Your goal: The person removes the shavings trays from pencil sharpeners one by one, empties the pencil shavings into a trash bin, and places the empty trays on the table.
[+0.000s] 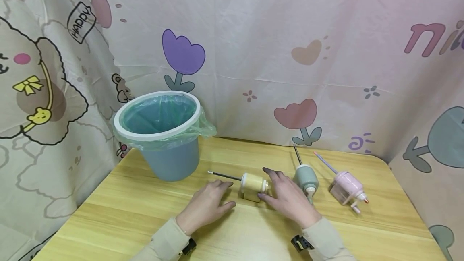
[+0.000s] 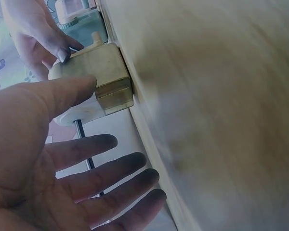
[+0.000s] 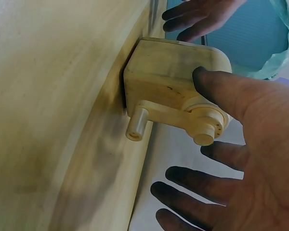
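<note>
A yellow crank pencil sharpener (image 1: 251, 188) lies on the table between my hands, a dark pencil (image 1: 224, 175) sticking out of its left end. My left hand (image 1: 204, 206) is left of it, fingers spread and holding nothing, below the pencil in the head view. Around the crank end is my right hand (image 1: 291, 202), with its fingers straight and apart. Its thumb overlaps the sharpener's body (image 3: 168, 65) in the right wrist view; whether it touches I cannot tell. The crank handle (image 3: 137, 122) shows free of the fingers.
A grey-green sharpener (image 1: 306, 178) with a dark pencil stands just beyond my right hand. Further right lies a pink sharpener (image 1: 346, 186) with a purple pencil. A blue bin (image 1: 174, 158) with a green liner stands at the back left. A patterned curtain (image 1: 239, 51) hangs behind the table.
</note>
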